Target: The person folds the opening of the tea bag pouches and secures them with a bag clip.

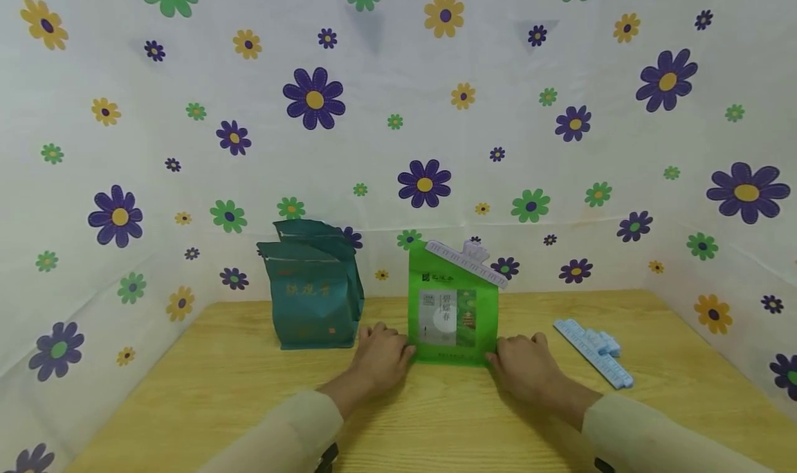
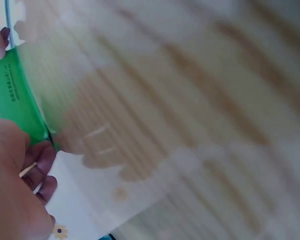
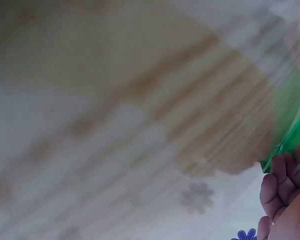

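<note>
Fingers and thumbs are curled in a pinch at the two lower corners of the green Biluochun tea bag (image 1: 448,355): the left hand (image 1: 381,359) grips one corner, the right hand (image 1: 529,366) the other. The bag stands upright between them, label toward the wearer, near the middle of the wooden table (image 1: 454,418). A pale purple sealing clip (image 1: 463,261) is already fastened across its top, slanting down to the right and jutting past the bag's edge, so the clipping of this bag looks done, though not squarely.

Just beside the left hand stand two teal tea bags, the front one (image 1: 308,314) with gold lettering, the rear one (image 1: 311,229) mostly hidden behind it. Neither shows a clip on the parts in view, so both appear unclipped. Beyond the right hand, a light-blue sealing clip (image 1: 591,352) lies loose and unused on the table; whether it is one or two nested together, I cannot tell. A flower-printed sheet (image 1: 373,148) hangs behind everything.
</note>
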